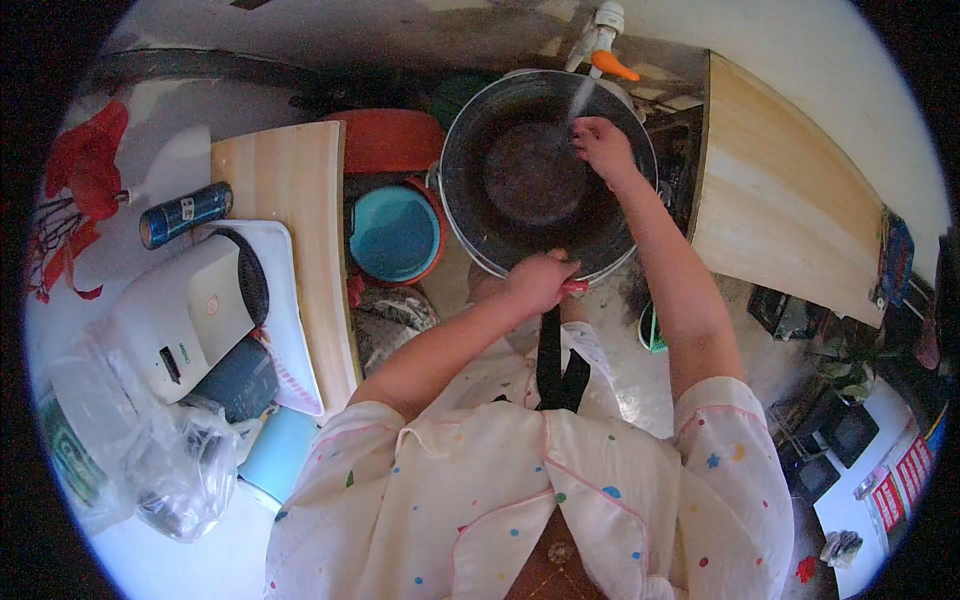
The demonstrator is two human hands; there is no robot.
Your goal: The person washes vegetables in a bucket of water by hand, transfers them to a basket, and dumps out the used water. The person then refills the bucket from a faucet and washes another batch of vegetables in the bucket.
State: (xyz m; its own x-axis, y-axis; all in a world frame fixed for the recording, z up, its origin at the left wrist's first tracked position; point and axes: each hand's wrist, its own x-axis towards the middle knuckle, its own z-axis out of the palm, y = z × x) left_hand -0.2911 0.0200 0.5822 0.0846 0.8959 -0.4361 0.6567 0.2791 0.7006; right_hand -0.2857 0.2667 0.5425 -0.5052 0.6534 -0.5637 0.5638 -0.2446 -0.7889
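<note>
A large dark bucket (535,175) with a pale metal rim stands below me, its inside dark and wet-looking. Closed round the red grip of its handle (575,286), my left hand (541,281) rests at the bucket's near rim. My right hand (604,148) is over the bucket's right side, fingers curled together beside the running water (582,98). Whatever those fingers may hold is hidden. The water falls from a white tap (607,20) with an orange lever (615,66) on the wall above.
Left of the bucket are a blue-green basin (396,233) and a red basin (390,140). A wooden board (285,190) borders a counter with a white appliance (190,310), plastic bags (180,470) and a dark blue can (186,214). Another wooden panel (780,190) stands at the right.
</note>
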